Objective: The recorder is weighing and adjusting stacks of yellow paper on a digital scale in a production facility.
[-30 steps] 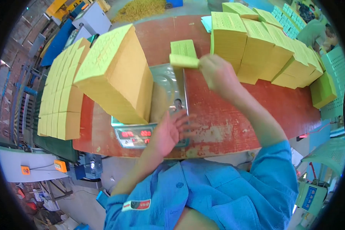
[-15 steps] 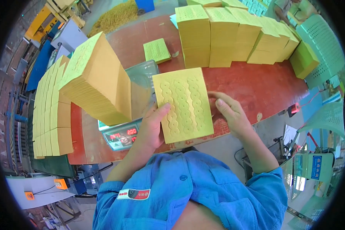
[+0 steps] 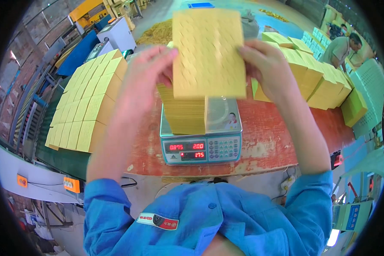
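Above the digital scale (image 3: pixel 201 141), a flat yellow sheet (image 3: pixel 207 53) with rows of small punched shapes across its face is held up between both hands. The left hand (image 3: pixel 146 81) clamps its left edge, fingers curled over the front; the right hand (image 3: pixel 266 68) is clamped on its right edge in the same way. On the scale's pan, directly under the sheet, sits a squared stack of thin yellow sheets (image 3: pixel 183 113), its layered edges showing as fine lines. The scale has a pale green casing, red lit digits and a keypad, and it rests on a worn red counter (image 3: pixel 269 143). To the left of the scale, blocks of yellow sheets (image 3: pixel 87 106) lie in stepped rows. To the right of the scale, more yellow stacks (image 3: pixel 320 77) stand along the counter, with a person in a light shirt (image 3: pixel 343 49) beyond them.
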Motion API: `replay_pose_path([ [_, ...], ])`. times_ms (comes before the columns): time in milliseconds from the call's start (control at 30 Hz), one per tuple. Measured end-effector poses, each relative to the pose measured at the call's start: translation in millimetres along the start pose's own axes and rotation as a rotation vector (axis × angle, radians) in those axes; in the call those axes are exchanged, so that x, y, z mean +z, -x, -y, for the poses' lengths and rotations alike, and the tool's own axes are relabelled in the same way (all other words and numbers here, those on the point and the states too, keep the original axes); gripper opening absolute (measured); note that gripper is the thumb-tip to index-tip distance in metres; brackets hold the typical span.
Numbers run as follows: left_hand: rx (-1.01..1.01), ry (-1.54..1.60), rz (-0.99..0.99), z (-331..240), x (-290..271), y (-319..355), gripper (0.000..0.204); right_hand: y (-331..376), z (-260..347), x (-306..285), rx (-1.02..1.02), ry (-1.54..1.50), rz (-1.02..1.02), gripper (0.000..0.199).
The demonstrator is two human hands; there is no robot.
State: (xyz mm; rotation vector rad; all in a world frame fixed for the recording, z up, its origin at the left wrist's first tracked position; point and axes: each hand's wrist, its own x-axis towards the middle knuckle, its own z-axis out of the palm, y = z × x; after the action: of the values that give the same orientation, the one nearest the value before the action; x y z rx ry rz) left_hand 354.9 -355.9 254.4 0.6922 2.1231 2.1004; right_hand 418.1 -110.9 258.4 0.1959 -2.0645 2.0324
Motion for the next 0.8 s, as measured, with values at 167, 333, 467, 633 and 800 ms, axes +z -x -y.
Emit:
replay_pose_path([
  [167,-0.119,-0.174,0.096,11.8,-72.4,-85.5,0.023,-97.0,-26.6,29.5,-0.008,0.001,-0.002,0.033],
  [333,-0.288,-0.244,0.196,36.6,-89.5,-109.6,0.021,-107.1,-40.5,43.9,0.106,0.076,-0.116,0.037],
  [467,-0.293,-0.256,0.192,41.7,-83.9,-107.7,0.022,-100.0,-42.0,45.1,0.142,0.132,-0.092,0.039],
  [633,-0.279,-0.295,0.226,48.5,-85.8,-107.3,0.022,-95.1,-43.1,50.6,0.153,0.142,-0.113,0.042],
  [800,-0.276,-0.325,0.220,52.4,-82.5,-104.1,0.022,-88.2,-49.9,49.9,0.077,0.159,-0.123,0.046],
])
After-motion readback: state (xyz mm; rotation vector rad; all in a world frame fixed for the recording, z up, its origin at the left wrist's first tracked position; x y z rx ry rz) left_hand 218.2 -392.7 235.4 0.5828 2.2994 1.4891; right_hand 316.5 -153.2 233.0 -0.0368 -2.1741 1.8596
